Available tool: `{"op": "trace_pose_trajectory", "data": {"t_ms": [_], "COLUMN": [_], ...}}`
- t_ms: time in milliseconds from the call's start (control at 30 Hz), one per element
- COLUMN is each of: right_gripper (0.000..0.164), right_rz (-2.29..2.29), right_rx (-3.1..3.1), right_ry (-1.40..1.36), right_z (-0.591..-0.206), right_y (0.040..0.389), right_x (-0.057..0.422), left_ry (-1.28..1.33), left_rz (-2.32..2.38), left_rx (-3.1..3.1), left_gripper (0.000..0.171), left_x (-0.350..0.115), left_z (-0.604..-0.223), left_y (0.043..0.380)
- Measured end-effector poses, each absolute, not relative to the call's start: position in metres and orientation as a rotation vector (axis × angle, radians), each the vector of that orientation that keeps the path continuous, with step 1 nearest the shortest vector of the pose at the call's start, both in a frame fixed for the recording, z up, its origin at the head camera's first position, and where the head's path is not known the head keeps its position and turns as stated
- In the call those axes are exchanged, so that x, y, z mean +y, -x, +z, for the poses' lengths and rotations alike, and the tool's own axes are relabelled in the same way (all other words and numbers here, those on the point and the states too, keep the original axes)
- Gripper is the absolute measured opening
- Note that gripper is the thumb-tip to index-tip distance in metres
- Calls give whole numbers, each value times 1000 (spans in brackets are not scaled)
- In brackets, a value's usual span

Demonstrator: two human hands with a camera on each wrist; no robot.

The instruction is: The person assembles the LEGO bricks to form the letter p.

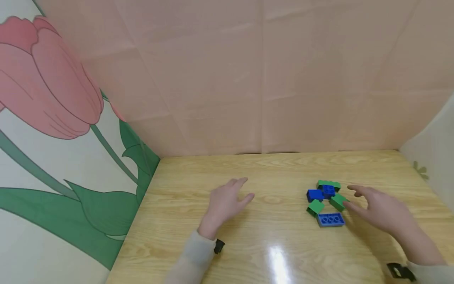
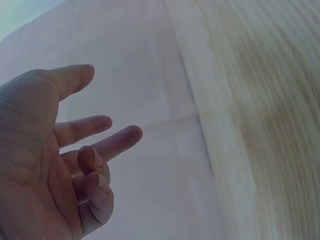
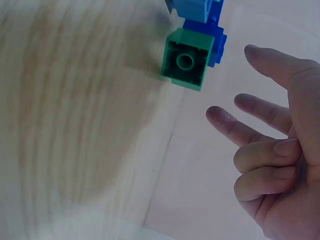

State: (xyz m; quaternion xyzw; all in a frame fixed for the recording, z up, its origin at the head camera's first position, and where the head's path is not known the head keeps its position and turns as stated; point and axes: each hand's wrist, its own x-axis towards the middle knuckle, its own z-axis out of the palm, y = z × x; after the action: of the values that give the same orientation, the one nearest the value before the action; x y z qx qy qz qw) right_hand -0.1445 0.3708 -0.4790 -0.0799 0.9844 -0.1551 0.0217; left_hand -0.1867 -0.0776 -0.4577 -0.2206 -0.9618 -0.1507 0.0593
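Note:
My right hand [image 1: 386,211] hovers just right of a cluster of toy building bricks. Its thumb and forefinger reach toward a green brick [image 1: 338,202]; the right wrist view shows a gap between fingers and bricks. Other fingers of this hand [image 3: 285,155] curl in, holding nothing. The cluster also has a longer green brick [image 1: 324,184] at the back, two small blue bricks [image 1: 315,195], another green brick [image 1: 315,208] and a long blue brick [image 1: 331,220] in front. My left hand [image 1: 224,202] hangs over the table's middle-left, away from the bricks, with fingers loosely bent and nothing held.
The bricks lie on a wood-grain table [image 1: 269,177]. A plain pinkish cloth [image 1: 262,79] rises behind its back edge. At the left stands a tulip-patterned fabric [image 1: 56,90], and a pale fabric [image 1: 432,154] borders the right side.

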Motion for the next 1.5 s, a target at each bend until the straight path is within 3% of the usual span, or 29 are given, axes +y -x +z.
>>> {"op": "trace_pose_trajectory", "data": {"t_ms": [833,1500], "right_gripper": [80,77], "right_rz": [-450,-441], "right_rx": [3018,3034], "right_ry": [221,201], "right_z": [-502,-502], "right_y": [154,155], "right_x": [363,357], "left_ry": [1091,1132], "left_rz": [-184,-50], "left_rx": [-2977,-3080], "left_gripper": [52,52], "left_x": [40,112], "left_z": [-481,-491], "left_y": [182,182]}}
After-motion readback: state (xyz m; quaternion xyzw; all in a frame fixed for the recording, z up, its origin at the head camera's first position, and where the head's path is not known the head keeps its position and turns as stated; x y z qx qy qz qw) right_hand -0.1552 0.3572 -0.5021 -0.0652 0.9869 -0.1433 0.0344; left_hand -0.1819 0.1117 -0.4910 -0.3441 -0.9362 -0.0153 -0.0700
